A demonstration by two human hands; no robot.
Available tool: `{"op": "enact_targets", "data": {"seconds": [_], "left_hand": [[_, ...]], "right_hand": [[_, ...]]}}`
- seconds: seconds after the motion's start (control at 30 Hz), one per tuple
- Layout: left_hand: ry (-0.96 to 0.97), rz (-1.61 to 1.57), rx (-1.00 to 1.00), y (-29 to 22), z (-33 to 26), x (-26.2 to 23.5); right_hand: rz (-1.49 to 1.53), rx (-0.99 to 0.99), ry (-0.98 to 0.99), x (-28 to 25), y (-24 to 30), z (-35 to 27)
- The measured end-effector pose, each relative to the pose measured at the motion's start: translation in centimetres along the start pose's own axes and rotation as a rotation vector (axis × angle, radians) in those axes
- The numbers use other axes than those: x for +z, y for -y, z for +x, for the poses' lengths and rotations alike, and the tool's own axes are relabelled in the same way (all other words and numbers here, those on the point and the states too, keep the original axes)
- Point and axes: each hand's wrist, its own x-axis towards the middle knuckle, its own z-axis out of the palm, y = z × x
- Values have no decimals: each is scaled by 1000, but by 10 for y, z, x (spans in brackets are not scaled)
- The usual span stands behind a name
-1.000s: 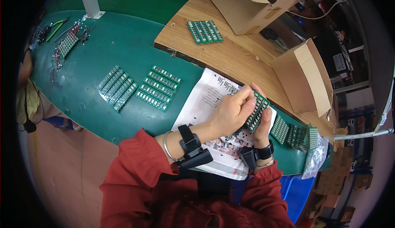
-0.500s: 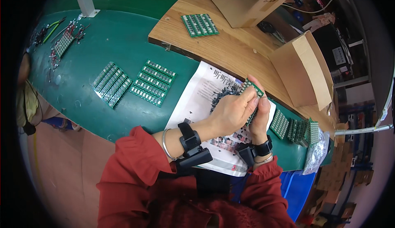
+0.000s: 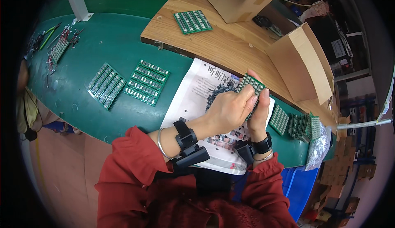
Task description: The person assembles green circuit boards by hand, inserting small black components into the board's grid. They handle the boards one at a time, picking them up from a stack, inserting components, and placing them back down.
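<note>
Gripping a small green rectangular circuit-board panel (image 3: 249,86) between both hands, the person works above a printed paper sheet (image 3: 193,100) on the green table mat (image 3: 111,51). Left hand (image 3: 228,110) — fingers curled and pressed together over the panel's near face; right hand (image 3: 260,115) — thumb and fingers pinching its edge from 5 o'clock. Judged step: flexing the panel to snap off a strip — next calls for a firm, even bend. Only the panel's 12 o'clock end shows beyond the fingertips.

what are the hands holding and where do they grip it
Both hands hold one small green circuit board panel above the printed paper. The left hand and right hand pinch its lower part, leaving its upper end free.
</note>
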Motion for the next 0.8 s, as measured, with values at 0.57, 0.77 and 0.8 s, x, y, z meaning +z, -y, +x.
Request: {"op": "enact_targets", "data": {"seconds": [0.57,0.77,0.8], "left_hand": [[63,29,-44,-5,0,-2],[92,-49,-142,-5,1,-2],[100,-43,-126,-4,1,-2]], "right_hand": [[80,62,-84,-9,-5,5],[75,52,-100,-7,-6,6],[64,49,-107,-5,-6,6]]}}
